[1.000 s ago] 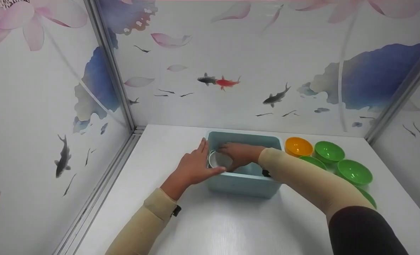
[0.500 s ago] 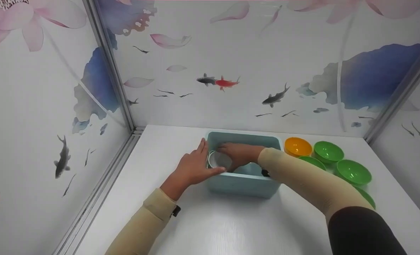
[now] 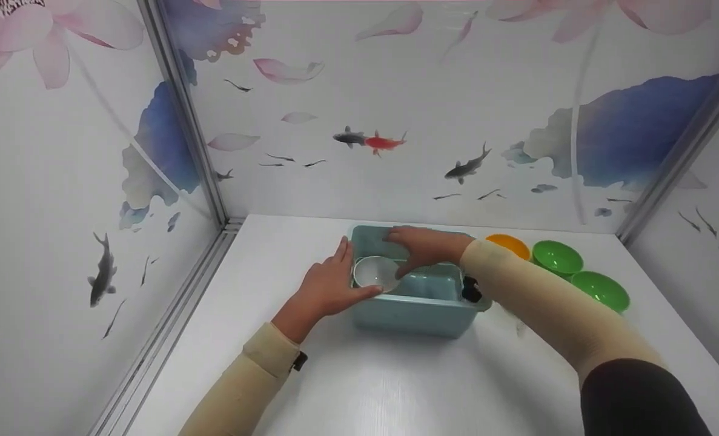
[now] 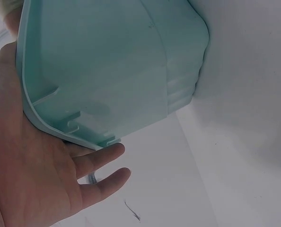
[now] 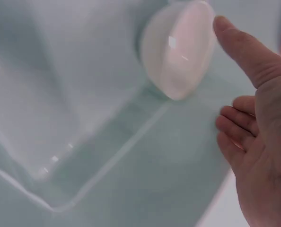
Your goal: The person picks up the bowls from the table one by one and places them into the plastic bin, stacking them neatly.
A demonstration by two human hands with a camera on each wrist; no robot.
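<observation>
A small white bowl (image 3: 374,272) sits in the left end of the pale teal plastic bin (image 3: 414,318), its opening facing up in the head view. Just to its right, above the inside of the bin, is my right hand (image 3: 429,245). In the right wrist view a gap shows between the bowl (image 5: 178,52) and the loosely spread fingers of that hand (image 5: 268,118). My left hand (image 3: 329,287) rests against the bin's left front corner, thumb over the front rim. In the left wrist view, straight fingers of that hand (image 4: 36,175) extend past the bin's rim (image 4: 24,94).
On the white table (image 3: 383,387), to the right of the bin, stand an orange bowl (image 3: 509,244) and green bowls (image 3: 558,257), partly hidden by my right sleeve. Printed white panels (image 3: 311,188) close off the back and both sides.
My right hand has come up off the white bowl and moved right and back, so more of the bowl shows. My left hand keeps its place on the bin.
</observation>
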